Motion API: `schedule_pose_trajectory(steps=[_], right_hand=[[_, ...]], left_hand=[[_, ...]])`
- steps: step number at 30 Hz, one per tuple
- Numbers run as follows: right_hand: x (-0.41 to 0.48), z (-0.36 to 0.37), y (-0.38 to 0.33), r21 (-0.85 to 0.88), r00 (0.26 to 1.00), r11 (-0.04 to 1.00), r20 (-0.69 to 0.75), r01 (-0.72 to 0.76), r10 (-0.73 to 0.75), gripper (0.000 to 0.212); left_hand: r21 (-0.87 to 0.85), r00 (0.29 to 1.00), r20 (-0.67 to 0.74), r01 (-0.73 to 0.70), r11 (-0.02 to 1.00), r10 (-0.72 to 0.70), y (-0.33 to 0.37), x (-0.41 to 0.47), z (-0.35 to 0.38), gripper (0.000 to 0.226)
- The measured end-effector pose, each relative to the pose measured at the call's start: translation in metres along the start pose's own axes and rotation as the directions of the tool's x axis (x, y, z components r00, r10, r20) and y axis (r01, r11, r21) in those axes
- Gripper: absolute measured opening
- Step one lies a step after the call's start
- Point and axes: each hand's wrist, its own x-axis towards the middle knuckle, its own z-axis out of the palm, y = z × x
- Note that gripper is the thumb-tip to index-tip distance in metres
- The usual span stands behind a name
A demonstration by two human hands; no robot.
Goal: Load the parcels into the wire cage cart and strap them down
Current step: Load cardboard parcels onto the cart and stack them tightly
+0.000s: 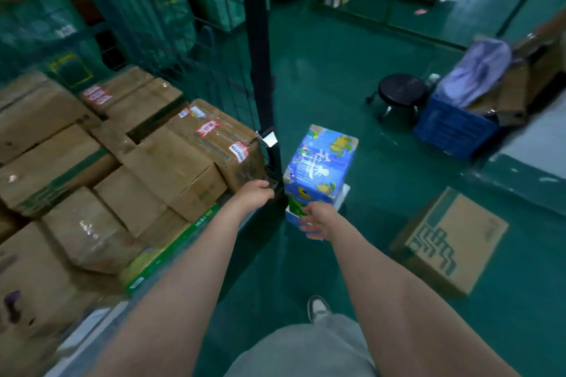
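The wire cage cart (260,40) fills the left half, packed with several brown cardboard parcels (171,156). A dark strap (273,156) runs down its corner post. My left hand (255,194) is curled at the foot of that post, by the strap's lower end; what it grips is hidden. A blue printed box (318,165) stands upright on the green floor just right of the post. My right hand (318,220) reaches to its near bottom edge with fingers spread, touching it.
A brown cardboard box (450,242) lies on the floor at the right. Farther back stand a black round stool (401,90) and a blue crate (453,128) with cardboard and cloth. Green sacks (147,0) hang behind the cart.
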Motion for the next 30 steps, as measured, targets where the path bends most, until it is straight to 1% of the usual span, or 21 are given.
schedule_pose_trajectory(steps=[3,4,7,10,13,15,18,19,21,23,26,30], right_hand=[[-0.01,-0.018,0.033,0.117,0.998,0.993,-0.062,-0.012,0.019,0.014],[-0.013,-0.021,0.038,0.137,0.997,0.991,-0.076,-0.016,0.027,0.015],[-0.026,-0.049,0.072,0.257,0.985,0.966,-0.163,-0.011,0.055,0.019],[-0.036,-0.071,0.094,0.322,0.973,0.947,-0.215,-0.014,0.087,0.017],[-0.044,-0.1,0.12,0.412,0.957,0.911,-0.258,-0.014,0.132,0.031],[-0.048,-0.121,0.137,0.459,0.947,0.888,-0.267,-0.035,0.176,0.036],[-0.05,-0.154,0.155,0.498,0.933,0.865,-0.281,-0.059,0.226,0.039],[-0.05,-0.164,0.158,0.496,0.931,0.866,-0.286,-0.058,0.227,0.04],[-0.047,-0.189,0.165,0.501,0.928,0.863,-0.292,-0.059,0.233,0.042],[-0.041,-0.217,0.171,0.507,0.921,0.86,-0.304,-0.058,0.242,0.042],[-0.029,-0.255,0.188,0.519,0.902,0.852,-0.335,-0.067,0.274,0.036],[-0.007,-0.299,0.214,0.515,0.846,0.846,-0.382,-0.137,0.37,0.008]], left_hand=[[0.083,0.994,0.091,-0.059,0.995,0.052,0.005,-0.012,0.023,0.046],[0.092,0.992,0.107,-0.069,0.993,0.059,0.006,-0.015,0.027,0.046],[0.179,0.974,0.213,-0.122,0.976,0.082,0.018,-0.03,0.057,0.045],[0.216,0.953,0.29,-0.157,0.964,0.09,0.027,-0.038,0.084,0.044],[0.269,0.929,0.352,-0.215,0.939,0.112,0.04,-0.046,0.118,0.043],[0.29,0.916,0.392,-0.209,0.934,0.084,0.047,-0.049,0.14,0.044],[0.331,0.895,0.444,-0.218,0.918,0.053,0.06,-0.047,0.178,0.025],[0.334,0.893,0.447,-0.219,0.917,0.05,0.066,-0.047,0.187,0.028],[0.349,0.89,0.454,-0.215,0.912,0.037,0.079,-0.043,0.215,0.043],[0.37,0.883,0.469,-0.218,0.903,0.021,0.094,-0.038,0.245,0.049],[0.38,0.86,0.511,-0.228,0.897,0.002,0.113,-0.031,0.288,0.051],[0.388,0.854,0.521,-0.23,0.893,-0.006,0.125,-0.008,0.343,0.052]])
